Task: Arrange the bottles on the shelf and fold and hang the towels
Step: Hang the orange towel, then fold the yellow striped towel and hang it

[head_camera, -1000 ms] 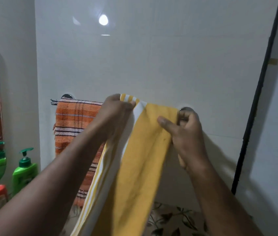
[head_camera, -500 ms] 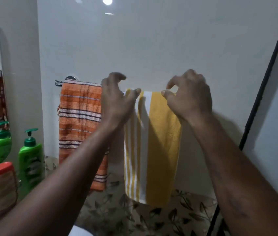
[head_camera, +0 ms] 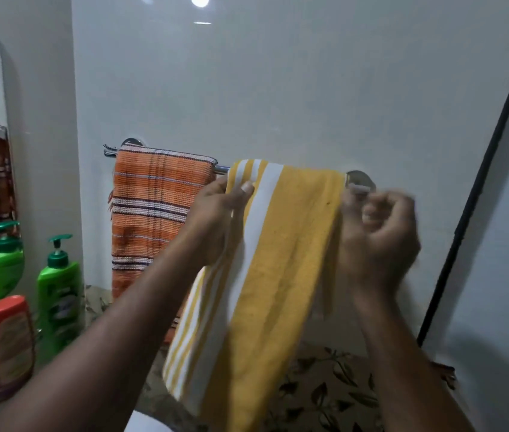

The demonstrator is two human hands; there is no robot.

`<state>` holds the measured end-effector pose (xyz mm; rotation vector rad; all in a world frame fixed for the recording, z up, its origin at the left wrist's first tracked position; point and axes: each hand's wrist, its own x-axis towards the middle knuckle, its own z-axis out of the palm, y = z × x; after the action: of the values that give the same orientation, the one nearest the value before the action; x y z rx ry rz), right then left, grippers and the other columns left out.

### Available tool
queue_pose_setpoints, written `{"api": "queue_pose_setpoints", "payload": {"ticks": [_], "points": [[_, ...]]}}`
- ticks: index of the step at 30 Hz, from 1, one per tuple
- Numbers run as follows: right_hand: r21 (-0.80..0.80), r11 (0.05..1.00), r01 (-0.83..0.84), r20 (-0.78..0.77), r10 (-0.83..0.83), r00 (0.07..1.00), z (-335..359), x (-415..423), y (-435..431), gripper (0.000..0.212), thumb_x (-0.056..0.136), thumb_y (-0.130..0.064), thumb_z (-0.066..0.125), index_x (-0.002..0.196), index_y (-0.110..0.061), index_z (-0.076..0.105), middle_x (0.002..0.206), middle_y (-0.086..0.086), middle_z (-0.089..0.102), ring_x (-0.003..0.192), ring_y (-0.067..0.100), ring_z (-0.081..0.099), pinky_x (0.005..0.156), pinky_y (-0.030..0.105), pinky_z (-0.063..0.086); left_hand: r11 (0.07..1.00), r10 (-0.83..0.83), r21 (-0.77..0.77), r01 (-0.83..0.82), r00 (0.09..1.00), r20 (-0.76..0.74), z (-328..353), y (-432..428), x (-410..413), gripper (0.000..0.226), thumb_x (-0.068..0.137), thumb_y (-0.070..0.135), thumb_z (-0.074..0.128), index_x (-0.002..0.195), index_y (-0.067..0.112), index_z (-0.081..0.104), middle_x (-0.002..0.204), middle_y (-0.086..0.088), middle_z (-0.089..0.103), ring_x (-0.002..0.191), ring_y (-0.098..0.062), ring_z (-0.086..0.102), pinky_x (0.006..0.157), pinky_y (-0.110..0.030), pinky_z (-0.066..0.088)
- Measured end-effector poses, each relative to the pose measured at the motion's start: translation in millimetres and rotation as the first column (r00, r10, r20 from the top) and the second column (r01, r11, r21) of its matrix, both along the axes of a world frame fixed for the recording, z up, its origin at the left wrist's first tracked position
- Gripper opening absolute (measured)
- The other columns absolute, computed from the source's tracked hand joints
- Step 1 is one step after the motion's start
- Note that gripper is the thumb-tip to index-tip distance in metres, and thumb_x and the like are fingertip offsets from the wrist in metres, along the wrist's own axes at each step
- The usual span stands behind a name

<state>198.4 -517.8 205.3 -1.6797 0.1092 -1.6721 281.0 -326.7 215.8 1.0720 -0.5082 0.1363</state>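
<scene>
Both hands pinch the yellow towel (head_camera: 281,244), left hand (head_camera: 219,219) and right hand (head_camera: 378,238), hanging lengthwise down.

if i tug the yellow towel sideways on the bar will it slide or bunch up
The yellow towel looks soft and floppy, draping with creases, so it would probably bunch. The bar looks smooth metal, so it may also slide easily.

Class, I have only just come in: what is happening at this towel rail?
A person is hanging a yellow striped towel over the towel rail, beside an orange striped towel already draped there. The left hand pinches the yellow towel's left edge. The right hand, blurred, is at its right edge. Bottles stand at the left.
</scene>
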Motion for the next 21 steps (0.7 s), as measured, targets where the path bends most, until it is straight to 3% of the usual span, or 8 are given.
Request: {"api": "queue_pose_setpoints", "payload": {"ticks": [2,5,8,11,14,16,18,21], "points": [[0.286,0.902,-0.324,-0.292,0.404,0.867,-22,0,3,0.052,0.083,-0.068,0.071,0.100,-0.019,0.071,0.092,-0.007,0.076,0.090,0.017,0.073,0.086,0.044,0.059,1.000,-0.022,0.016,0.023,1.000,-0.015,13,1,-2,0.017,0.102,0.002,0.059,0.110,0.007,0.074,0.101,-0.015,0.079,0.086,-0.026,0.077,0.080,-0.039,0.063],[0.457,0.658,-0.598,-0.272,0.744,0.611,-23,6,11,0.046,0.082,-0.053,0.081,0.108,-0.015,0.078,0.102,0.001,0.081,0.098,0.023,0.078,0.093,0.052,0.061,0.988,0.054,0.142,-0.054,0.999,0.005,25,-2,0,0.014,0.101,0.006,0.063,0.106,0.006,0.076,0.110,-0.023,0.077,0.092,-0.031,0.075,0.093,-0.053,0.059],[0.338,0.735,-0.588,-0.223,0.669,0.709,8,15,12,0.046,0.073,-0.038,0.088,0.109,-0.013,0.075,0.102,0.002,0.081,0.096,0.022,0.078,0.091,0.053,0.061,0.913,0.263,0.299,-0.277,0.961,0.088,42,-7,2,0.015,0.095,0.017,0.073,0.099,0.003,0.076,0.103,-0.024,0.077,0.089,-0.030,0.074,0.091,-0.059,0.059],[0.218,0.879,-0.424,-0.273,0.472,0.838,50,21,6,0.053,0.064,-0.045,0.091,0.103,-0.015,0.070,0.094,-0.002,0.079,0.086,0.017,0.077,0.083,0.044,0.063,0.635,0.525,0.467,-0.615,0.787,0.324,71,-5,3,0.026,0.088,0.034,0.081,0.096,0.012,0.070,0.086,-0.002,0.072,0.089,-0.024,0.068,0.074,-0.034,0.053],[0.103,0.949,-0.297,-0.369,0.314,0.875,79,18,2,0.065,0.074,-0.048,0.088,0.120,-0.019,0.054,0.102,-0.004,0.066,0.089,0.015,0.066,0.075,0.029,0.051,0.422,0.565,0.520,-0.743,0.664,0.490,93,0,7,0.052,0.087,0.039,0.082,0.124,0.016,0.055,0.104,-0.002,0.056,0.096,-0.026,0.055,0.080,-0.034,0.044],[-0.010,0.974,-0.227,-0.434,0.200,0.878,86,18,2,0.063,0.080,-0.046,0.086,0.124,-0.018,0.051,0.102,-0.003,0.062,0.093,0.016,0.062,0.076,0.029,0.046,0.288,0.530,0.599,-0.747,0.645,0.551,96,-1,13,0.047,0.088,0.043,0.080,0.122,0.017,0.059,0.110,-0.006,0.059,0.103,-0.030,0.059,0.082,-0.037,0.047],[-0.040,0.976,-0.212,-0.435,0.174,0.884,82,17,1,0.058,0.081,-0.045,0.084,0.122,-0.018,0.054,0.095,-0.005,0.060,0.091,0.016,0.062,0.078,0.029,0.047,0.269,0.503,0.617,-0.739,0.654,0.565,88,-2,19,0.037,0.090,0.046,0.077,0.111,0.018,0.069,0.112,-0.006,0.067,0.106,-0.030,0.064,0.084,-0.035,0.051],[0.037,0.966,-0.255,-0.352,0.252,0.902,70,15,-3,0.050,0.081,-0.042,0.085,0.117,-0.021,0.057,0.092,-0.007,0.060,0.086,0.007,0.062,0.081,0.031,0.052,0.472,0.524,0.525,-0.708,0.704,0.479,71,1,18,0.027,0.089,0.045,0.078,0.103,0.022,0.073,0.099,0.005,0.067,0.090,-0.015,0.063,0.065,-0.024,0.046]]}}
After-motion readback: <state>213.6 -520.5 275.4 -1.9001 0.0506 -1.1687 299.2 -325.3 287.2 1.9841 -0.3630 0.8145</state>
